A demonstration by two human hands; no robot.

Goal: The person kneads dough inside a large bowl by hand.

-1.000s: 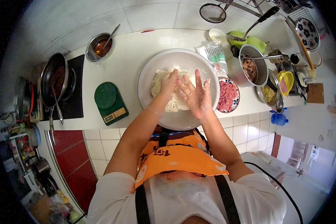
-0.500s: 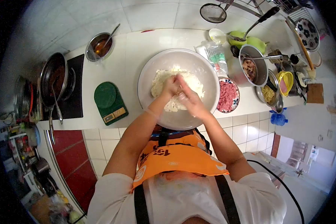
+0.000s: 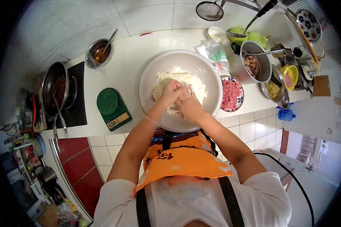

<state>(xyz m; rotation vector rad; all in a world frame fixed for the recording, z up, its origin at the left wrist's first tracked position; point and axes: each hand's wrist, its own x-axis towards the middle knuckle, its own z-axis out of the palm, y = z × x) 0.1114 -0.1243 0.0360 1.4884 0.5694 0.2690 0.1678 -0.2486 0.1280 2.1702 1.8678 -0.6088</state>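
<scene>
A large pale mixing bowl (image 3: 147,66) holds a lump of floury white dough (image 3: 195,81). Over the dough my left hand (image 3: 171,92) and my right hand (image 3: 190,104) meet, fingers pressed against each other. The left hand's fingers are curled inward. Fingers of the right hand bend across the left fingertips, and bits of dough seem to cling to them. Whether anything lies between the fingers is hidden.
Left of the bowl sit a green kitchen scale (image 3: 110,104), a sauce bowl (image 3: 98,53) with a spoon, and a wok (image 3: 51,85) on the stove. To the right are a plate of minced meat (image 3: 231,92), a plastic packet (image 3: 216,53) and a deep pot (image 3: 261,49).
My hands were pressed together with the right fingers stretched upward. Now the right hand has turned and its fingers bend over the left ones. The view shifted slightly.
</scene>
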